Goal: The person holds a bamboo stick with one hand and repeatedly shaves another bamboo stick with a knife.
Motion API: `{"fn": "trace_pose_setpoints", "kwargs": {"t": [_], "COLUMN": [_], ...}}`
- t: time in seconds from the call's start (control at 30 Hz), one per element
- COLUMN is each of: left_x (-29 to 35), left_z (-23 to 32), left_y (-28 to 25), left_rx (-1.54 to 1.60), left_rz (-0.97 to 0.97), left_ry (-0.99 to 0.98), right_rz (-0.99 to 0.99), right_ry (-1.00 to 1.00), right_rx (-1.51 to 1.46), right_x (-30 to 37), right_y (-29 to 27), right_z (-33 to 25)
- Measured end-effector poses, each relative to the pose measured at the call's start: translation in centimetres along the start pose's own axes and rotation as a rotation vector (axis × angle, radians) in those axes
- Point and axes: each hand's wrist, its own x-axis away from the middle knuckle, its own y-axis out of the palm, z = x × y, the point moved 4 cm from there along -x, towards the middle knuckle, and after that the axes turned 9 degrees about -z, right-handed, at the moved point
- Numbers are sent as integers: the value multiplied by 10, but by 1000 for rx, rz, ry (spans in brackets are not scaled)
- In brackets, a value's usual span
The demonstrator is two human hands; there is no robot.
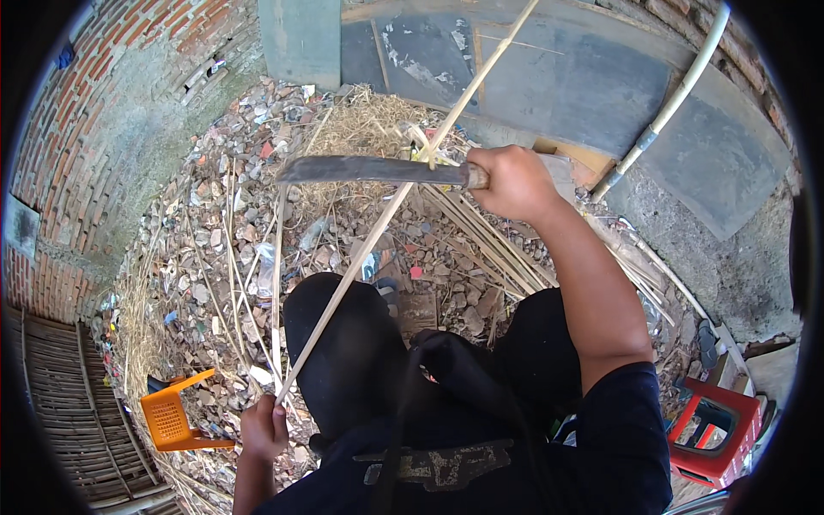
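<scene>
My right hand (513, 182) grips the handle of a long dark machete (369, 170), its blade lying level and pointing left. The blade's edge meets a long pale bamboo strip (390, 210) near the handle. My left hand (263, 429) holds the strip's lower end beside my left knee. The strip runs up and to the right, past the top of the view. I sit with both knees in dark trousers above rubble-covered ground.
Several bamboo strips (489, 240) lie piled on the ground by dry straw (365, 124). An orange plastic stool (172, 416) lies tipped at the left, a red one (717, 429) stands at the right. Brick walls (94, 112), a white pipe (678, 94) and woven bamboo panels (60, 403) surround me.
</scene>
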Motion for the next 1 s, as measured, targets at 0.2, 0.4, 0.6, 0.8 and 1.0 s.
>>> {"fn": "trace_pose_setpoints", "kwargs": {"t": [0.2, 0.4, 0.6, 0.8, 1.0], "left_x": [-16, -24, -24, -28, -27], "left_z": [30, 38, 16, 18, 0], "left_y": [-18, -16, -4, -5, 0], "left_rx": [-22, 66, 26, 98, 74], "left_rz": [52, 131, 93, 45, 103], "left_ry": [47, -119, -114, -108, -42], "right_rz": [-111, -112, -39, -113, -79], "right_ry": [-43, -73, 95, -75, 162], "right_rx": [57, 55, -212, -40, -361], "right_x": [-2, -1, -1, 0, -5], "right_y": [1, 11, 3, 3, 11], "right_z": [-17, -13, 18, -1, 47]}}
